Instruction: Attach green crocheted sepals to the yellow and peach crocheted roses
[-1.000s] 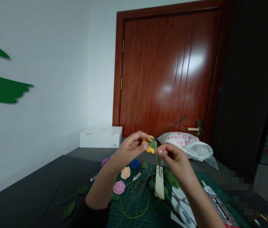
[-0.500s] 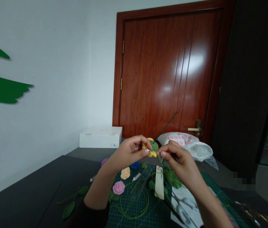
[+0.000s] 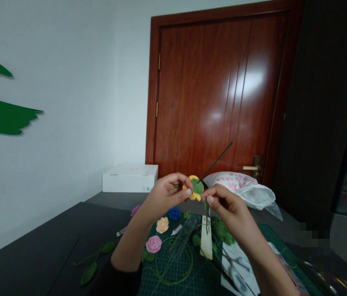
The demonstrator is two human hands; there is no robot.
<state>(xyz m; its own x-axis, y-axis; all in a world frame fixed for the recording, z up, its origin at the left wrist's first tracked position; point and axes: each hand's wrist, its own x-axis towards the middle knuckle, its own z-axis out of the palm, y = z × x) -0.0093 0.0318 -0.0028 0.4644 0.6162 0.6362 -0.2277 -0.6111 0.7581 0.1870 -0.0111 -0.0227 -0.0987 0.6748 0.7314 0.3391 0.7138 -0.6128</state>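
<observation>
My left hand grips a yellow crocheted flower by its left edge, between thumb and fingers. The flower's green underside faces me, and a thin dark stem slants up from it to the right. At my left thumbnail a small shiny tip shows, apparently part of a needle. Close against the flower's right edge, my right hand is closed in a pinch, seemingly on the needle's other end, which is mostly hidden. Green yarn hangs below the pinch.
Below lies a green cutting mat with a pink rose, cream rose, blue rose, pale tag, green yarn bundle and scissors. A leaf sprig, white box and plastic bag sit around it.
The flower has tilted and risen slightly, showing more of its green underside. Both hands have shifted a little; the shiny length between them is now mostly out of sight.
</observation>
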